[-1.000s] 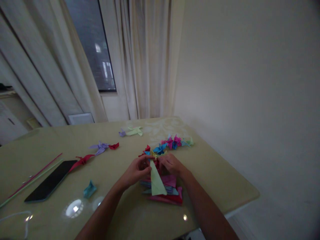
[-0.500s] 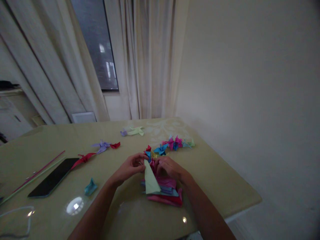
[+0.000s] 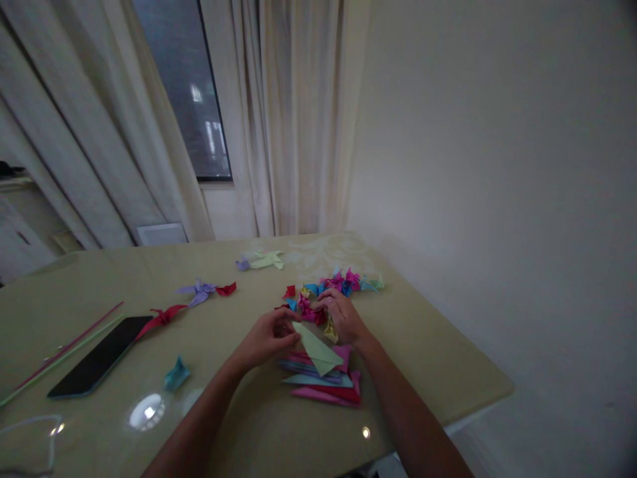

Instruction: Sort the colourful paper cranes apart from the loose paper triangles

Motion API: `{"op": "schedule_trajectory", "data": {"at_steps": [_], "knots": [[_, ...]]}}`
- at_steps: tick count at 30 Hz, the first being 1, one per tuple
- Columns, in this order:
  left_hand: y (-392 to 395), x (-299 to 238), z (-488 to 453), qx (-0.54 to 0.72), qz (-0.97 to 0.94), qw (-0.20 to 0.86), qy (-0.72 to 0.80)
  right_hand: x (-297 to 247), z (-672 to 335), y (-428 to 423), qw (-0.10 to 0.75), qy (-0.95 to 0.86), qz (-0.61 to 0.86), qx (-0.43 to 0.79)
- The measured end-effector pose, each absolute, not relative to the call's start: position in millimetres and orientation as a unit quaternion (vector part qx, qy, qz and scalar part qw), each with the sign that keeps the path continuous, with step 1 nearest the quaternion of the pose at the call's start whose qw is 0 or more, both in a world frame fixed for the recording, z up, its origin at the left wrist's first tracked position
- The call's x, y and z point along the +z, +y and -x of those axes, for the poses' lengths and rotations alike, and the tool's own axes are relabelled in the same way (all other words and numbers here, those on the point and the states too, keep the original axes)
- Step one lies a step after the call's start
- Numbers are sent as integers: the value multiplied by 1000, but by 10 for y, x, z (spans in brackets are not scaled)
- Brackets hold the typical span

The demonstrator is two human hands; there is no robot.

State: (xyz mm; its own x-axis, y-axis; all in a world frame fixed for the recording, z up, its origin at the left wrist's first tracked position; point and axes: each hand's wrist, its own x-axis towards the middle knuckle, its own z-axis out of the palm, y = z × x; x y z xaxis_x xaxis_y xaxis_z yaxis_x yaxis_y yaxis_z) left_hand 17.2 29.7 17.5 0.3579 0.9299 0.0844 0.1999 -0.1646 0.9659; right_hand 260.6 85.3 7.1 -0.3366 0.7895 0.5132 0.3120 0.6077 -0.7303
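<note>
My left hand (image 3: 271,337) pinches the narrow tip of a pale green folded paper strip (image 3: 321,350), whose wide end slants down to the right. Under it lies a stack of folded coloured papers (image 3: 323,392), pink, blue and red. My right hand (image 3: 343,317) reaches over a group of small folded paper figures, its fingers loosely bent and touching or just above them. Beside its fingers are a magenta figure (image 3: 305,307) and a yellow figure (image 3: 330,329). Whether the right fingertips hold anything is hidden.
More paper figures (image 3: 352,279) are bunched toward the right back. On the left lie a black phone (image 3: 102,355), a red paper figure (image 3: 163,318), a purple one (image 3: 199,291), a teal piece (image 3: 176,375) and thin sticks (image 3: 64,352). A wall (image 3: 472,199) borders the table's right side.
My right hand has moved away from the green paper, forward to the small figures, uncovering the yellow one. The green paper has swung so its wide end points further right.
</note>
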Motion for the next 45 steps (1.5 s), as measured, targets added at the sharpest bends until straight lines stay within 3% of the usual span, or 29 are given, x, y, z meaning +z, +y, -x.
{"op": "schedule_trajectory", "data": {"at_steps": [8,12,18,26,32,36,45], "knots": [[180,277,-240,201,-807,174,527,70,-2712,974,540,-688,423,237],[79,263,-388,187,-869,91,450,4,-2758,1040,534,-658,498,182],[14,83,-576,165,-939,117,279,-41,-2751,1037,468,-673,550,161],[-34,-14,-661,177,-918,151,322,-30,-2661,977,377,-687,609,120],[-93,-119,-812,251,-879,135,381,-44,-2609,985,382,-669,604,206],[-128,-143,-878,189,-889,91,407,-29,-2663,1019,397,-633,630,212],[-193,-10,-962,95,-882,85,454,-28,-2606,985,319,-675,628,221]]}}
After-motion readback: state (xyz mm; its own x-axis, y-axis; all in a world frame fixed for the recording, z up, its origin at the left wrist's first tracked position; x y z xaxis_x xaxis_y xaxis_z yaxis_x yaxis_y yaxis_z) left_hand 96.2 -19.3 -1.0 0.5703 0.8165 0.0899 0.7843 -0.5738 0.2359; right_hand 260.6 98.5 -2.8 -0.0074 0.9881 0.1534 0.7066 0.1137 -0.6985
